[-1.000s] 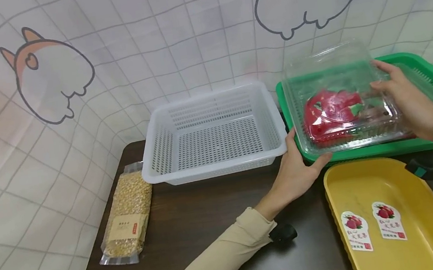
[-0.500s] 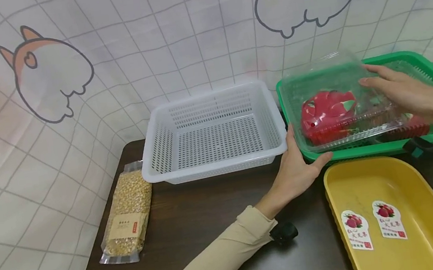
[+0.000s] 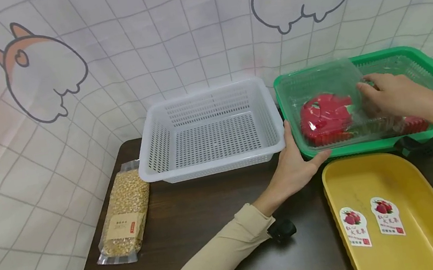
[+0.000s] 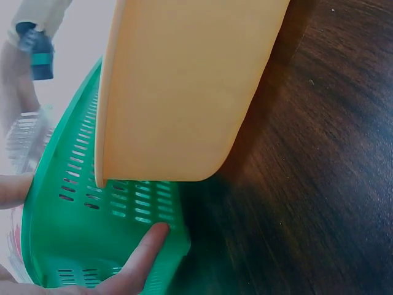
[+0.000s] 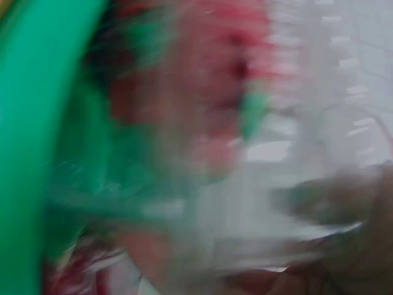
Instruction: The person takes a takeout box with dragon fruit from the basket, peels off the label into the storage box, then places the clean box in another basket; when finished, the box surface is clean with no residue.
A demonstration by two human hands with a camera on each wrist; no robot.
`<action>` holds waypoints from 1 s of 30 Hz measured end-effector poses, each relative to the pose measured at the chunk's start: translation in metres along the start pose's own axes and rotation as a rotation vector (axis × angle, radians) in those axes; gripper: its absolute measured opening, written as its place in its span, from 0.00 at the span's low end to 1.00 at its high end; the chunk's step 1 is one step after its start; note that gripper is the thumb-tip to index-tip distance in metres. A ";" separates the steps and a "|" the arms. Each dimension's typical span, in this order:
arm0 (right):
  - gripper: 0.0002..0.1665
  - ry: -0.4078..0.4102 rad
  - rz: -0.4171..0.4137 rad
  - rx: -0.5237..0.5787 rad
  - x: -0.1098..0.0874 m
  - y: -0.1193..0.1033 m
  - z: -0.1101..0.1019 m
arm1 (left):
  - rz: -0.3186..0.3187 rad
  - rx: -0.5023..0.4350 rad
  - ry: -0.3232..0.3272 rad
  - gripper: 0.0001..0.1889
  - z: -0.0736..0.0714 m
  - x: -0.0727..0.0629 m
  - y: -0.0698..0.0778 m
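In the head view a clear plastic box sits low in the green basket. A red dragon fruit shows through its plastic. My right hand pinches the box's right side; its fingertips are partly hidden by plastic, and the right wrist view is blurred. More red fruit lies under that hand. My left hand braces the basket's near left corner with fairly straight fingers, beside the white basket. In the left wrist view a finger touches the green basket's slotted wall.
A yellow tray with two stickers stands in front of the green basket. On the left lies a clear bag of yellow grains. A white gridded sheet hangs behind the dark table.
My right hand has lowered the clear plastic box into the green basket, bringing it flatter. My left hand stays at the basket's corner.
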State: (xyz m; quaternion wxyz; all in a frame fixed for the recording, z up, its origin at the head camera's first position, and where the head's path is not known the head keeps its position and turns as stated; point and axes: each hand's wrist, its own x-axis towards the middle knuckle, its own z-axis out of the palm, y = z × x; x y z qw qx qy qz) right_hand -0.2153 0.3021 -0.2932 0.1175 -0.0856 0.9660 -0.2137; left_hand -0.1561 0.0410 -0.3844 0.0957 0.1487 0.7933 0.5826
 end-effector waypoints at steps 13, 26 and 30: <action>0.42 0.050 0.006 0.072 0.000 0.011 0.012 | 0.016 -0.060 -0.043 0.55 0.004 -0.006 -0.006; 0.41 0.181 -0.039 0.059 -0.027 -0.004 0.029 | -0.055 0.281 -0.370 0.35 -0.031 -0.070 0.013; 0.35 0.332 -0.038 -0.024 -0.042 -0.022 0.039 | 0.109 0.416 -0.385 0.19 -0.073 -0.092 0.024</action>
